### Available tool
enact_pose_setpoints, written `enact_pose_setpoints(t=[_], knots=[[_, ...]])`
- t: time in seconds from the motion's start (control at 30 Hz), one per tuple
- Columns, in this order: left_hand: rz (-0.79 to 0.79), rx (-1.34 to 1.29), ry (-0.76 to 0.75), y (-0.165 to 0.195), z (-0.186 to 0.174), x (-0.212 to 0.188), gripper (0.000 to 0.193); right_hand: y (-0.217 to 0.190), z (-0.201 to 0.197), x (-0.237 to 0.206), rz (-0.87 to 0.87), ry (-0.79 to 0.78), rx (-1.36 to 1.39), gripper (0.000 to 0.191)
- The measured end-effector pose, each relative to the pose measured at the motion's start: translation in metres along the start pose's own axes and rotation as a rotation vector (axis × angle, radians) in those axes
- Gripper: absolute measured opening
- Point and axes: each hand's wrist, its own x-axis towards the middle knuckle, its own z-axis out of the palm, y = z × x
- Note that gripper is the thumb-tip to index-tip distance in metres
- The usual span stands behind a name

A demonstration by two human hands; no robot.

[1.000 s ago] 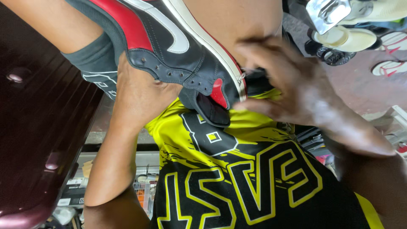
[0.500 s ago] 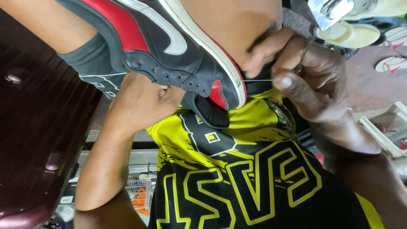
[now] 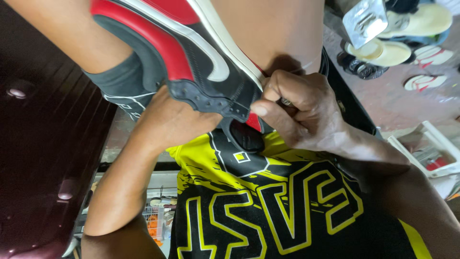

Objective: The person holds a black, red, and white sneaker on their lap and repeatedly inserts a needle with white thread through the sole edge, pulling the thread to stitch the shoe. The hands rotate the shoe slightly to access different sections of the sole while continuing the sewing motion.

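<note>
A black, red and white sneaker (image 3: 191, 62) lies across the person's knee at the top middle of the view, its white sole edge running diagonally down to the right. The left hand (image 3: 175, 122) sits beneath the shoe, just under its black perforated toe part, pressed up against the underside; most of its fingers are hidden behind the shoe, so I cannot tell how far its grip is closed. The right hand (image 3: 299, 112) is at the shoe's lower right edge, its grip closed: the thumb (image 3: 268, 115) lies pressed against the sole edge near the red patch, and the other fingers are curled in tightly above it. Whatever small thing they pinch is too hidden to make out.

A dark grey sock (image 3: 122, 86) covers the ankle left of the shoe. Below the hands is a black and yellow shirt (image 3: 268, 206) with large outlined lettering. A dark maroon surface (image 3: 43, 144) fills the left side. Far right, on the reddish floor (image 3: 407, 103), lie several sandals (image 3: 383, 52) and a shiny foil packet (image 3: 366, 19), with a white plastic frame (image 3: 431, 144) nearer on the right.
</note>
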Motion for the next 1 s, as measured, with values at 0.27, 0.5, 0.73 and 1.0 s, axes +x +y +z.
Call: enact_pose_setpoints(t=[0.27,0.5,0.73,1.0], knots=[[0.034,-0.003,0.118,0.004,-0.006,-0.003,0.042,-0.021,0.002,0.034,-0.024,0.054,-0.116,0.035],[-0.132,0.085,0.017,-0.007,0.008,-0.009,0.043,-0.012,0.007,0.036,-0.035,0.106,-0.120,0.035],[0.168,-0.136,0.045,0.008,-0.005,-0.015,0.041,0.008,-0.028,-0.008,-0.021,0.190,0.038,0.016],[-0.069,-0.122,0.259,0.041,0.034,-0.011,0.023,-0.021,-0.064,-0.044,-0.004,0.145,-0.440,0.023]])
